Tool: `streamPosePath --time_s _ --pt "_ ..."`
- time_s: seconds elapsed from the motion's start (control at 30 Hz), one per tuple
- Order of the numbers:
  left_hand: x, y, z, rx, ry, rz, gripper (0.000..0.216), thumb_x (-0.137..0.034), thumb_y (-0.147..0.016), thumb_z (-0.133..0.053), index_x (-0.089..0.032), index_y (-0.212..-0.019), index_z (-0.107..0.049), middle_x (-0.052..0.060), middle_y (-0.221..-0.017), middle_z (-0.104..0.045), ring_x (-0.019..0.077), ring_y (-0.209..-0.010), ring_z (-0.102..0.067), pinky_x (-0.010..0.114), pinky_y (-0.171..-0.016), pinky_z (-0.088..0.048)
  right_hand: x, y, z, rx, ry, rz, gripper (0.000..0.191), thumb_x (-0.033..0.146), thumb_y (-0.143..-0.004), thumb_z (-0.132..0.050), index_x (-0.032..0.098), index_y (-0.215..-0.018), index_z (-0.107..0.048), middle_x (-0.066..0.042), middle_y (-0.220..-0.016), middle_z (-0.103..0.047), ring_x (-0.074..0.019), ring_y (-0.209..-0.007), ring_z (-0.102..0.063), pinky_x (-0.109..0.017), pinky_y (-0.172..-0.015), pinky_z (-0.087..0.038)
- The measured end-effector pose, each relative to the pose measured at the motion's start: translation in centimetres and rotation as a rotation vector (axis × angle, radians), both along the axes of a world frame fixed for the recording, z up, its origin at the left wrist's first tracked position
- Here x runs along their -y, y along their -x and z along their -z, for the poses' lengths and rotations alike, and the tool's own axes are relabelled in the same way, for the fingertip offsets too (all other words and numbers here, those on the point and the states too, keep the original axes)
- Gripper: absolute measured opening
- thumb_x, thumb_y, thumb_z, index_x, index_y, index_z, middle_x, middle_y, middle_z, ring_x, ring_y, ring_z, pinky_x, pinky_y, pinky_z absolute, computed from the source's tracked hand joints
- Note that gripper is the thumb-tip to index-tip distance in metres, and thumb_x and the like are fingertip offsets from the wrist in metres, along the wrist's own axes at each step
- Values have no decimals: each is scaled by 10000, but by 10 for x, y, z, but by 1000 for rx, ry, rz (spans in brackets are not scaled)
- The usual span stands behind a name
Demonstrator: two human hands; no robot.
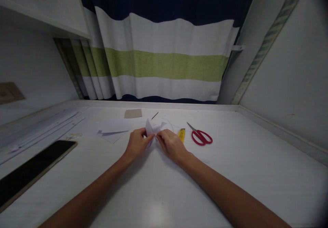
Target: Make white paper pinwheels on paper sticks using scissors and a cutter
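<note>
The left grip (137,141) and right grip (173,144) both pinch folded white paper (149,128) over the desk (153,183) (red scissors (201,137) lie to the right).

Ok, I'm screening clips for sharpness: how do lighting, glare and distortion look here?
Head view: rather dim, with a glare patch at bottom centre on the white table; soft shadows below the left hand and right hand; wide-angle stretch toward the edges, dark vignetting at far right; the white paper between them looks soft, fine creases unclear.
</note>
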State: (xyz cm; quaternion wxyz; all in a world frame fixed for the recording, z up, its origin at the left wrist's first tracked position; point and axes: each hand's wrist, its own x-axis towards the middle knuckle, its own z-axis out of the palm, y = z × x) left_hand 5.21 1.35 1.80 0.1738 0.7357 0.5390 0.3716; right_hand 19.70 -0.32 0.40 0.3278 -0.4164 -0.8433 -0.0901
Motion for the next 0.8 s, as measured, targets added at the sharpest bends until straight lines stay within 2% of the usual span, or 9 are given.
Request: streamPosePath --time_s 0.3,0.5,0.7,0.8 --pt "7 -4 -3 5 -74 -71 265 -341 -656 -470 -112 -561 -564 -5 -488 -492 102 -449 -381 212 -449 -266 -6 -3 5 59 -102 -79 163 130 -814 -354 118 -737 -498 -66 -677 -526 -155 -664 -457 -245 -604 -372" --pt "9 -4 -4 41 -45 -68 255 -333 -649 -476 -119 -525 -537 -13 -477 -465 98 -446 -365 209 -443 -258 -7 -5 3 70 -146 -137 157 103 -806 -353 115 -742 -495 -71 -677 -518 -155 -659 -448 -242 -601 -369" --pt "9 -5 -1 17 -116 -91 254 -334 -665 -469 -124 -534 -528 -27 -478 -448 87 -436 -346 207 -453 -257 -6 -2 4 -7 -72 -122 146 131 -811 -349 124 -742 -478 -69 -680 -514 -149 -663 -451 -239 -602 -374" --pt "9 -4 -1 26 -102 -87 251 -330 -662 -470 -124 -531 -530 -26 -480 -452 89 -443 -353 207 -454 -262 -7 -2 4 -24 -58 -114 161 140 -815 -338 127 -728 -472 -64 -663 -507 -148 -649 -444 -240 -590 -374"
